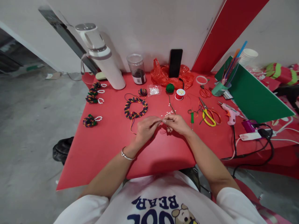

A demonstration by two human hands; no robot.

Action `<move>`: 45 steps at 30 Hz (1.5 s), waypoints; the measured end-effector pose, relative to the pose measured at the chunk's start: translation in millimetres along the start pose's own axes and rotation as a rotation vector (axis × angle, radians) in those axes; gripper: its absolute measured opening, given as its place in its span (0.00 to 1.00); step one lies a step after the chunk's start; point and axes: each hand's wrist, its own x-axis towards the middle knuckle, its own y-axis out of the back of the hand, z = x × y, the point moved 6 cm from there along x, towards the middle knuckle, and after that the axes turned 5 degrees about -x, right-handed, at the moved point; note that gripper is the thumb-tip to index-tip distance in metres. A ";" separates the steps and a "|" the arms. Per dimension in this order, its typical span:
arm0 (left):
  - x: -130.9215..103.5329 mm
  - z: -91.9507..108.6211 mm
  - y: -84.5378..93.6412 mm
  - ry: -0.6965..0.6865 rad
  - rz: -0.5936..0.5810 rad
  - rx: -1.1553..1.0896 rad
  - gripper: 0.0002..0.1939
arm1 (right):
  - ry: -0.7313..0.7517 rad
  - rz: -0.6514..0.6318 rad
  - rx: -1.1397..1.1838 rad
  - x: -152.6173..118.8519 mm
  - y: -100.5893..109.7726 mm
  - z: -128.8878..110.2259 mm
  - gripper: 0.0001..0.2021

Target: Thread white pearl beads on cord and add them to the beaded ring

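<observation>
Fingertips nearly touching, my left hand (147,129) and my right hand (175,124) meet over the red table (102,155). Both are closed in a pinch. A thin red thread (163,132) hangs below the fingers; whatever else they pinch is too small to make out. Loose white beads (169,114) lie just beyond the hands. A braided multicoloured yarn ring (136,108) rests to the left, its tail running down beside my left hand. Behind the beads are a red thread spool (179,94), a green yarn ball (170,88) and a bag of white beads (154,90).
Yarn bundles with bead loops (90,120) line the left side. Yellow-handled scissors (207,115), a green-handled tool (192,118) and a pink glue gun (231,113) lie right. A white bottle (112,68), a jar (137,70) and a phone (175,63) stand at the back.
</observation>
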 end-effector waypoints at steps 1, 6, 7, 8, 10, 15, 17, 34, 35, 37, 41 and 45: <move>-0.2 -0.7 0.0 0.008 -0.001 0.000 0.08 | 0.000 -0.005 -0.001 -0.1 -0.4 0.0 0.21; 0.8 -3.5 0.4 0.085 -0.006 0.004 0.08 | 0.011 -0.005 0.004 -0.2 -1.9 -1.7 0.21; 1.4 -3.4 1.2 0.095 0.004 0.005 0.08 | 0.008 0.008 0.002 -0.1 -1.0 -1.8 0.21; 2.1 -3.3 2.4 0.104 0.020 0.009 0.08 | 0.005 0.023 -0.002 0.0 0.1 -2.0 0.21; 3.3 -3.8 4.8 0.134 0.055 0.017 0.06 | 0.011 0.049 -0.023 0.6 2.7 -2.9 0.20; 2.3 -14.3 0.0 0.385 0.050 -0.170 0.05 | 0.089 0.129 -0.201 2.3 10.3 -8.9 0.16; -1.1 -20.9 -4.9 0.548 0.050 -0.333 0.05 | 0.138 0.162 -0.272 2.1 11.9 -12.4 0.15; -19.6 -34.5 -30.7 1.177 0.029 -1.135 0.14 | 0.086 0.031 -0.176 -0.1 3.8 -12.6 0.24; -20.1 -35.2 -30.8 1.188 0.030 -1.147 0.14 | 0.069 0.014 -0.142 0.1 3.9 -11.3 0.24; -20.4 -36.9 -30.1 1.197 0.033 -1.147 0.15 | 0.048 -0.014 -0.109 0.4 4.7 -9.0 0.25; -15.3 -36.4 -24.2 1.098 -0.002 -1.045 0.15 | 0.053 -0.027 -0.116 0.3 7.7 -8.6 0.23; -11.0 -29.8 -20.9 1.007 -0.099 -0.994 0.14 | 0.064 0.067 -0.113 -0.2 14.4 -10.2 0.21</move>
